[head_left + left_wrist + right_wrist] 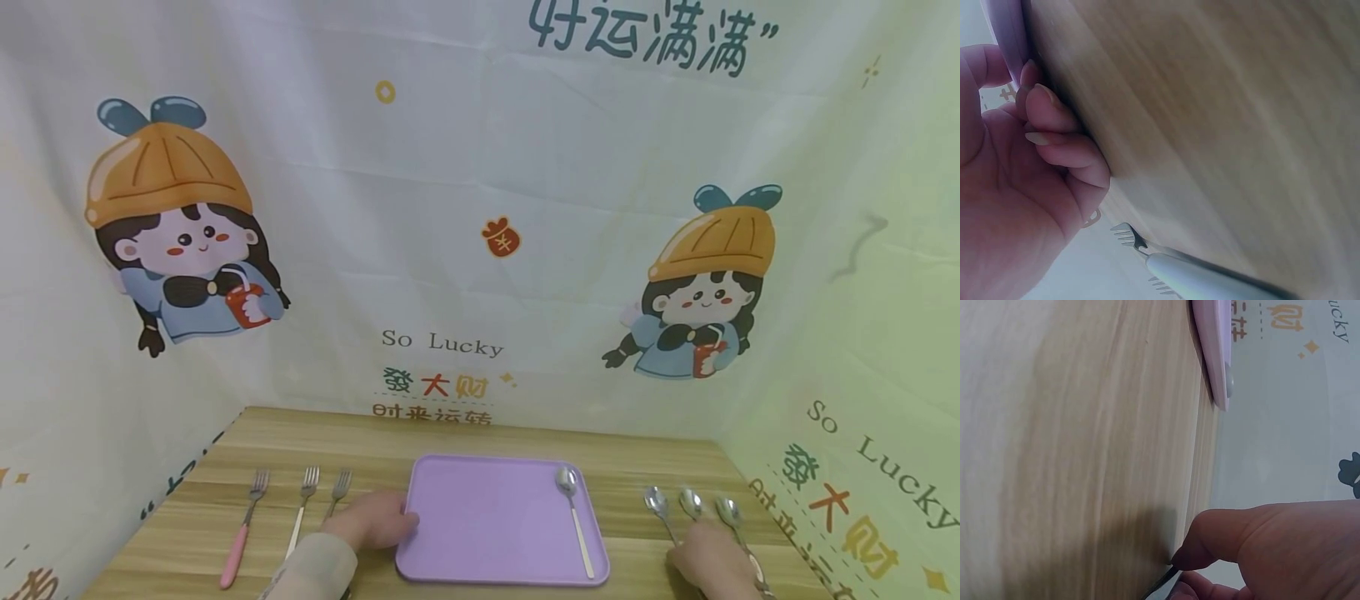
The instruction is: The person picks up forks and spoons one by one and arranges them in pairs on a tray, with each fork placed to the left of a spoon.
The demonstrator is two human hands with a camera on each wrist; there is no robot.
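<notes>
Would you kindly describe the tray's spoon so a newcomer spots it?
Find the purple tray on the wooden table. Near its right edge lies the metal spoon, bowl pointing away; the other three spoons are off the tray, by the right hand.

Middle spoon [691, 502] (handle mostly) hidden

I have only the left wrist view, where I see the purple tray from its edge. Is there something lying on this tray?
Observer: Yes, one metal spoon lies near the right end of the purple tray.
Operator: I understand. And what is happening further to the right?
Observer: The right hand pinches a spoon handle.
Operator: Thank you. And at the far left?
Observer: The leftmost fork has a pink handle.
</notes>
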